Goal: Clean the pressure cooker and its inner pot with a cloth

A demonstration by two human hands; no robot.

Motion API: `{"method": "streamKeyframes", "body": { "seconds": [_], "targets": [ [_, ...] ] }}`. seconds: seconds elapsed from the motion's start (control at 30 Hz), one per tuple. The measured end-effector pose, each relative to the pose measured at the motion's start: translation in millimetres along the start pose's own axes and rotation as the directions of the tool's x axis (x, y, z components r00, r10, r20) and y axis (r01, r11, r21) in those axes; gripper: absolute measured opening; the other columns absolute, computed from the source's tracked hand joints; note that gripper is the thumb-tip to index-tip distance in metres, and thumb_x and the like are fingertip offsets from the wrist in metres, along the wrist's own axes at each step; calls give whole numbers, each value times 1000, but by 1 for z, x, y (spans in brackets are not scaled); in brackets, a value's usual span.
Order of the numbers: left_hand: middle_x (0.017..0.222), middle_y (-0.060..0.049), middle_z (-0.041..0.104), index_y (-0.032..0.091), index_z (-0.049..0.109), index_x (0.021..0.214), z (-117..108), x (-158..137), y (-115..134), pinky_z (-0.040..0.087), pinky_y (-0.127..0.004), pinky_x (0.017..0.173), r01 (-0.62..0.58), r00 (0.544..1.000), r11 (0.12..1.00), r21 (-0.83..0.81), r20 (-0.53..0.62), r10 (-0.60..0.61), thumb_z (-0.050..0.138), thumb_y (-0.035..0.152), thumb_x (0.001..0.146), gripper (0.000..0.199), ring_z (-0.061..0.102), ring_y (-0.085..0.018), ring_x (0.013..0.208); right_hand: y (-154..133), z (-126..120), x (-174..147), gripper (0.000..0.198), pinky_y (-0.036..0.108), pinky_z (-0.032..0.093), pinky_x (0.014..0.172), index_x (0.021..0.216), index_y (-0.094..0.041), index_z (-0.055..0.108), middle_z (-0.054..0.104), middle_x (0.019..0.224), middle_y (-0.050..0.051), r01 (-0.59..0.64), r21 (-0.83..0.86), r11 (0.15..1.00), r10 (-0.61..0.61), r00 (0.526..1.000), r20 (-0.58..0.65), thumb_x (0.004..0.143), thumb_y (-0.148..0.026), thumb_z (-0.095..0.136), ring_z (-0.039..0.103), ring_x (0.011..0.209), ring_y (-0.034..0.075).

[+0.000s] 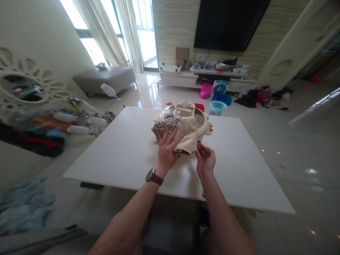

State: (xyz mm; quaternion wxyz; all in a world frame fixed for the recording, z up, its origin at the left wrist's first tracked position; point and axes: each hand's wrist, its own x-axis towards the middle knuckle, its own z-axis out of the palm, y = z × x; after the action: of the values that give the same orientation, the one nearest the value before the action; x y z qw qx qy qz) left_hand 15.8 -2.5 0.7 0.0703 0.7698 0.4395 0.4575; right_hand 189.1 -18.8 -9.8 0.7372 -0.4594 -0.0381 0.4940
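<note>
A cream pot with a lidded top and a chunky handle stands on a white table. Draped over its near side is a beige towel with a brown pattern on one part. My left hand lies on the towel, fingers spread and pressed against the cloth. At the towel's lower right corner, low beside the pot, my right hand has its fingers bent together around the cloth's edge. The part of the pot behind the towel is hidden.
The white table has its near edge below my forearms. Beyond it on the floor stand a light-blue basket and a pink basket. A lamp with several white shades is at the left.
</note>
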Motion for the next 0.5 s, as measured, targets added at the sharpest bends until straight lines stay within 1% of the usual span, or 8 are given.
{"method": "streamKeyframes", "body": {
  "seconds": [0.1,0.17,0.2,0.23,0.3,0.37,0.4,0.5],
  "targets": [
    [168,-10,44,24,61,150,3,2,-12,13,-56,133,54,994,993,-105,-93,-64,58,34,99,52,15,-33,165,0,1,-2,25,32,51,90,80,-22,75,82,103,3,-13,-3,1000,13,1000,1,83,-34,54,70,113,20],
    [160,-12,53,21,66,144,6,4,-20,17,-50,133,162,963,953,-256,-169,-209,64,32,96,50,23,-31,163,1,1,-3,24,33,51,90,80,-22,75,82,104,3,-10,-11,1000,10,1000,0,83,-35,55,70,115,20],
    [153,-12,60,20,70,139,8,6,-23,21,-48,132,233,927,903,-362,-200,-319,68,30,94,46,31,-30,160,1,1,-3,23,33,51,90,79,-22,74,82,104,2,-8,-12,1000,8,1000,-2,82,-35,55,70,116,20],
    [144,-12,67,20,73,131,10,7,-27,26,-45,131,300,870,825,-479,-217,-443,71,29,91,41,41,-30,155,1,1,-3,22,33,51,91,79,-23,74,82,104,2,-6,-10,1000,6,1000,-4,82,-35,56,70,116,21],
    [126,-11,76,18,78,116,16,9,-34,39,-42,124,385,707,608,-694,-202,-678,77,27,87,31,58,-29,141,2,1,-3,22,33,51,91,79,-23,74,82,105,2,-7,-7,1000,7,1000,-10,82,-35,56,70,118,21],
    [116,-10,79,16,79,107,22,10,-44,48,-40,117,404,539,402,-822,-141,-830,80,26,85,25,66,-29,129,2,1,-2,22,32,51,91,80,-23,74,82,106,2,-14,-11,1000,14,1000,-13,82,-35,55,69,120,20],
    [115,-10,79,16,79,106,24,10,-49,50,-40,115,403,475,321,-857,-104,-874,79,25,85,23,68,-28,127,2,1,-2,23,32,51,90,80,-23,74,82,106,2,-15,-15,1000,15,1000,-12,82,-35,55,69,120,20],
    [118,-9,79,15,77,110,31,7,-62,54,-40,111,398,367,83,-914,76,-927,71,23,90,22,70,-25,123,3,0,0,24,33,51,91,81,-23,75,82,107,2,-3,-26,1000,3,1000,-5,82,-36,54,69,120,21]
  ]
}}
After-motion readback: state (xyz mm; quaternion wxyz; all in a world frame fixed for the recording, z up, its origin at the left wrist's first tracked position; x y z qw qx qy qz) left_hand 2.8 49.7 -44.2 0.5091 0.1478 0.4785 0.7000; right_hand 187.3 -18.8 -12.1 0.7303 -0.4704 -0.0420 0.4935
